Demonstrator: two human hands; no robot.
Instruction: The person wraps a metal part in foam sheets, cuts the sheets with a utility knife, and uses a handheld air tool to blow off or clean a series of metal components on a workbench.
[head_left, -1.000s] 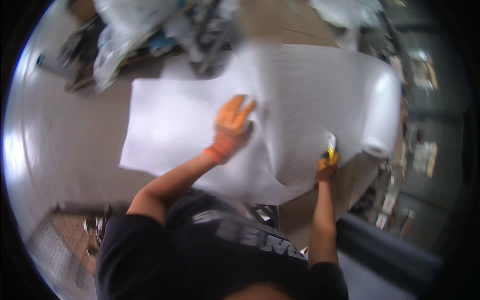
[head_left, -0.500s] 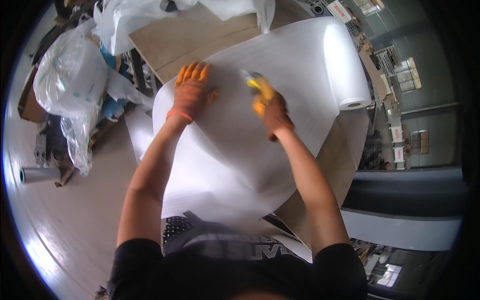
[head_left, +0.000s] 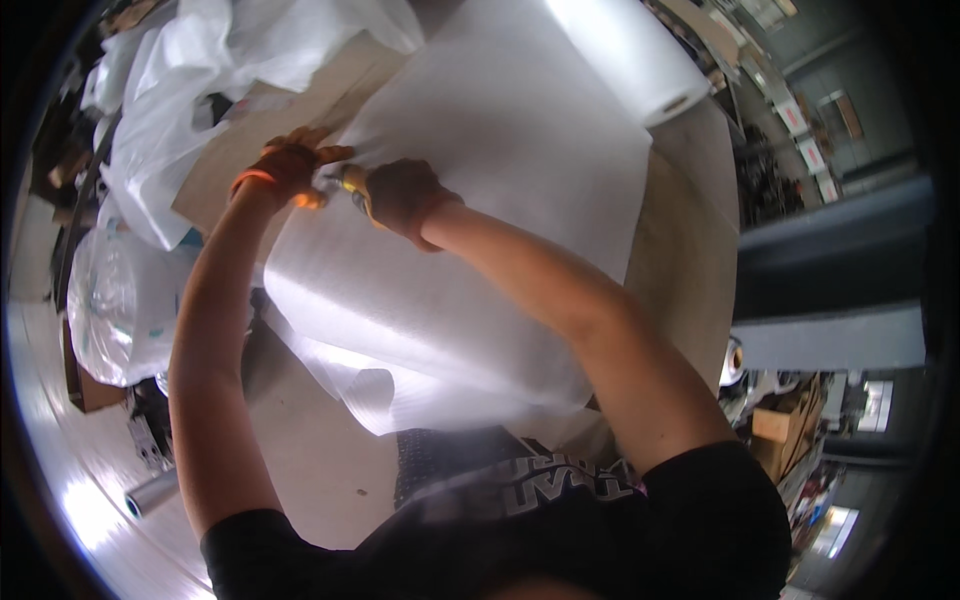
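Brought leftward since the earlier frame, the right hand (head_left: 405,195) is now being held just beside the left hand (head_left: 290,170), at the far-left edge of the white sheet (head_left: 490,200). At the left of the scene, a plastic-wrapped bundle (head_left: 122,310) is standing well apart from the work. Next comes the left hand, whose gloved fingers are being spread fairly wide over the sheet's edge; whether any of the sheet is being pinched cannot be told. Just right of it, a yellow cutter (head_left: 352,180) is being gripped in the closed right hand, its tip too blurred to be made out. Across the middle, the sheet is being supported by the brown desk (head_left: 675,230), while its near end is being bent downward into a loose, curling flap. At the far right of the sheet, a white roll (head_left: 640,65) is lying on its side. By its look, the sheet is being judged light, soft, rather slippery and easily creased or torn; a flat palm near the edge seems the better hold, with the fingers being kept clear of the blade side. The roll, likely bulkier, is being judged best taken by both ends.
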